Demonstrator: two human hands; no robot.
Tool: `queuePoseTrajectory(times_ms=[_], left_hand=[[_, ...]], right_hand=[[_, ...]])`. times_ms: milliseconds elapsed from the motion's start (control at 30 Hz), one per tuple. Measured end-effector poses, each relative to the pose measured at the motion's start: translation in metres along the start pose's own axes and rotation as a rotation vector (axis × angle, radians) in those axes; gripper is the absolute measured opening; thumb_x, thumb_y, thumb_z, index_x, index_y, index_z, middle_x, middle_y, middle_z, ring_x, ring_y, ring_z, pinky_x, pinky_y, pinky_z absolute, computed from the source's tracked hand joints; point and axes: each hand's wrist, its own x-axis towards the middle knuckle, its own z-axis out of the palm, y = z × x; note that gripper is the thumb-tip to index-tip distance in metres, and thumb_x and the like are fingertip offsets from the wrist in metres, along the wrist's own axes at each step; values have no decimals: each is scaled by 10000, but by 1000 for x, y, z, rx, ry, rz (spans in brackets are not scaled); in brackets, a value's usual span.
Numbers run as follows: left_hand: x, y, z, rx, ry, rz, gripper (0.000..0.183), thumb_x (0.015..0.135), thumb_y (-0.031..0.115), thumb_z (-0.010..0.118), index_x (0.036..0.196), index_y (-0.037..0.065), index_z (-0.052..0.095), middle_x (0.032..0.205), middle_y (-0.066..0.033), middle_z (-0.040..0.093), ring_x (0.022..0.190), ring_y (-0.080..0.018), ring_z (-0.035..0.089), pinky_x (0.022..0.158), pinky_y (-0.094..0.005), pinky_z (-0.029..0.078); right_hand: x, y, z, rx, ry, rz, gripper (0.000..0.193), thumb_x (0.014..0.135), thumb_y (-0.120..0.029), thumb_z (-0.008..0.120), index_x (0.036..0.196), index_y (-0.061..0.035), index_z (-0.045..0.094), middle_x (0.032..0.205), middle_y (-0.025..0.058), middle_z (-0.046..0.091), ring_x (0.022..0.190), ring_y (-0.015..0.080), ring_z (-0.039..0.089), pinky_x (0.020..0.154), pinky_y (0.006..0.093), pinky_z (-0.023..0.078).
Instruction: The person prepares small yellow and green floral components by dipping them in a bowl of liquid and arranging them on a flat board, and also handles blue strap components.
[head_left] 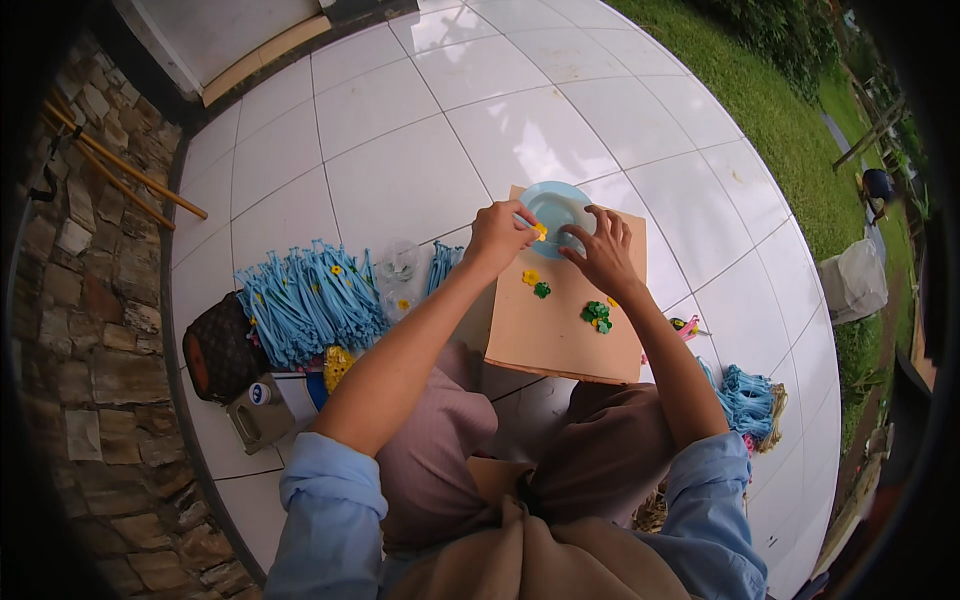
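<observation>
My left hand (498, 240) pinches a small yellow flower piece (541, 232) at the near left rim of a light blue plate (552, 190). My right hand (608, 250) hovers at the plate's right side with fingers curved and apart; I see nothing held in it. Plate and hands are over the far part of a brown cardboard sheet (560, 345). On that sheet lie another yellow flower (531, 277), a small green flower piece (542, 290) beside it, and a cluster of green flower pieces (597, 317) further right.
At left, a big bundle of light blue stems (310, 305) lies by a clear plastic container (400, 270), a brown bag (215, 345) and a grey-green container (255, 420). More blue bundles (745, 400) lie at right. A stone wall (100, 400) borders the tiles; grass lies opposite.
</observation>
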Motion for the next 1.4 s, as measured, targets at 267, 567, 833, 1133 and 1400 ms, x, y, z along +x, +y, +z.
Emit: queuePoseTrajectory(times_ms=[267, 567, 833, 1133, 1400], left_hand=[[3, 3, -5, -157, -30, -139, 234, 733, 10, 643, 962, -38, 635, 796, -131, 668, 669, -147, 654, 670, -228, 559], [2, 14, -3, -225, -42, -206, 215, 769, -25, 606, 981, -58, 623, 855, -124, 647, 762, -162, 653, 712, -228, 560], [1, 13, -1, -351, -66, -213, 216, 775, -28, 598, 988, -60, 617, 888, -135, 641, 779, -169, 651, 724, -232, 560], [-3, 11, 31, -56, -145, -152, 181, 722, -21, 621, 902, -42, 635, 787, -121, 662, 702, -151, 659, 659, -239, 556], [-4, -15, 93, 613, -160, 238, 84, 717, 26, 611, 790, 3, 645, 772, -143, 652, 745, -278, 640, 678, -337, 517]], right_hand=[[10, -29, -38, 306, 247, -68, 326, 763, -33, 585, 1015, -238, 615, 1222, 90, 422, 1140, 321, 347, 938, 461, 314], [9, -41, -56, 21, 268, -261, 380, 659, -7, 595, 1002, -167, 623, 1248, 89, 408, 1148, 308, 366, 987, 488, 265], [6, -38, -59, -64, 238, -304, 355, 673, -27, 588, 999, -161, 632, 1248, 90, 416, 1158, 289, 364, 1009, 493, 247], [-13, -5, -86, 208, 188, 45, 306, 763, -1, 565, 1046, -99, 501, 1099, 92, 497, 1032, 285, 437, 877, 392, 384], [-80, 55, -27, 600, 23, 226, 315, 771, 25, 586, 1043, -31, 437, 876, 109, 610, 748, 202, 613, 646, 299, 497]])
